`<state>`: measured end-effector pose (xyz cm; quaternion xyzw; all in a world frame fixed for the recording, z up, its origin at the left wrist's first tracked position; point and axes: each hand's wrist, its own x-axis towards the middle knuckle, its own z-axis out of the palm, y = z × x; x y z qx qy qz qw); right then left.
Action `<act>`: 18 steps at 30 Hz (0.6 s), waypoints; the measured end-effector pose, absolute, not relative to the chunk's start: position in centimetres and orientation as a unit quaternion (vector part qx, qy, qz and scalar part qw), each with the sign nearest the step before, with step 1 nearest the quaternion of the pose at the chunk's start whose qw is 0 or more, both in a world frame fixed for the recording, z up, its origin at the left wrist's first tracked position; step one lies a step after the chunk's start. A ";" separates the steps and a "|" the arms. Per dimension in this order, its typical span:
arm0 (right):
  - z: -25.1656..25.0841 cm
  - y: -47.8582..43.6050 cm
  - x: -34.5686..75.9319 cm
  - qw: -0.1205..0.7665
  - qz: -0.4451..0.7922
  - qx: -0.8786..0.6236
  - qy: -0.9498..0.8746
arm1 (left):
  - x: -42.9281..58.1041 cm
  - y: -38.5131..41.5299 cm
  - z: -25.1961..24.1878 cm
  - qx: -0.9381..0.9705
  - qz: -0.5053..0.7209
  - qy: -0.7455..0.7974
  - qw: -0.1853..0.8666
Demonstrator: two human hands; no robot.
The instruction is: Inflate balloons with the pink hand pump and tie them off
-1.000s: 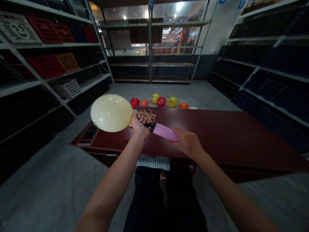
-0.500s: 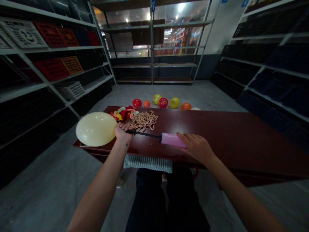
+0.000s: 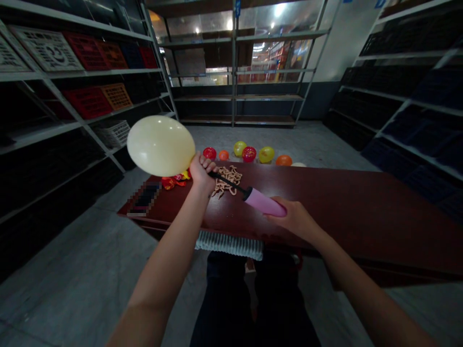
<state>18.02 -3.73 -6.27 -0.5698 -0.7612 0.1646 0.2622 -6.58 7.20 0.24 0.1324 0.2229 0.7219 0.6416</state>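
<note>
A pale yellow balloon (image 3: pixel 161 145), inflated and large, floats out to the left above the table. My left hand (image 3: pixel 202 172) is closed around its neck, together with the black end of a balloon pump; the join is hidden in the fingers. The pump's black rod (image 3: pixel 231 182) runs down to the right into its pink barrel (image 3: pixel 265 202), with much of the rod exposed. Wrapped round the barrel's far end is my right hand (image 3: pixel 289 216). Beyond the left hand, a heap of beige uninflated long balloons (image 3: pixel 227 182) and some red and yellow uninflated balloons (image 3: pixel 175 180) lie on the table.
The dark red table (image 3: pixel 336 202) spans the front. On its left end lies a blurred dark flat object (image 3: pixel 144 198). Several inflated balloons (image 3: pixel 249 154) rest beyond the far edge. A grey ribbed cloth (image 3: pixel 229 245) hangs at the near edge. Shelves with crates (image 3: pixel 90 102) stand around.
My left hand has risen and shifted right with the balloon, tilting the pump upward at that end. The dark flat object on the table's left is now uncovered. The view has turned slightly left.
</note>
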 end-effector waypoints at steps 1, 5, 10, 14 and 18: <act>-6.0 -3.6 17.6 0.272 0.163 -0.576 -0.754 | -5.6 7.3 0.6 0.133 0.717 0.226 0.646; -5.0 -3.1 16.5 0.255 0.098 -0.619 -0.736 | -1.6 6.9 0.5 0.113 0.696 0.239 0.668; -4.9 -3.4 16.3 0.207 -0.034 -0.634 -0.744 | -0.1 6.0 -0.5 0.101 0.687 0.234 0.680; -5.8 -4.2 16.7 0.189 -0.177 -0.603 -0.754 | -1.2 6.3 -1.2 0.067 0.670 0.233 0.702; -6.6 -4.6 17.8 0.166 -0.277 -0.560 -0.763 | -2.6 6.8 -2.1 0.038 0.670 0.231 0.704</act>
